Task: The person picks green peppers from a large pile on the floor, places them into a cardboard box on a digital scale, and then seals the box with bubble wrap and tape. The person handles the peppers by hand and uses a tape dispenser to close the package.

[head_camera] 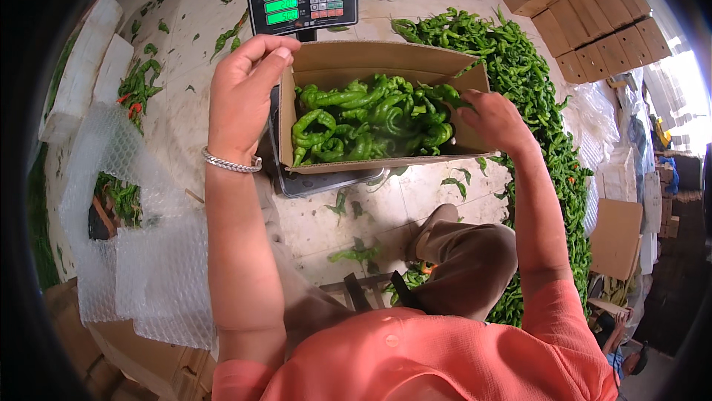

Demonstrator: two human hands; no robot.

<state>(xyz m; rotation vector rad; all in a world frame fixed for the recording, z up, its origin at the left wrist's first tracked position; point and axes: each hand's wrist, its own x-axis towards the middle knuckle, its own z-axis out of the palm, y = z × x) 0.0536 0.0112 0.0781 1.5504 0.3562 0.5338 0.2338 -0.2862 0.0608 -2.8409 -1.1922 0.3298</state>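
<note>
An open cardboard box (384,56) partly filled with green peppers (372,112) rests on a black electronic platform scale (300,184). The scale's display (303,3) stands behind the box, its green digits lit. My left hand (245,84), with a braided silver bracelet on the wrist, is at the box's back left corner, thumb and forefinger pinched at the wall's top edge. My right hand (492,117) reaches over the right end of the box, its fingers around a green pepper (448,95); part of the grip is hidden.
A long heap of green peppers (534,95) lies right of the box. Bubble wrap (161,278) and white foam boxes (83,67) are at the left. Stacked brown boxes (584,6) stand at the upper right. Another person (628,362) is at the lower right. Loose peppers lie on the tiled floor.
</note>
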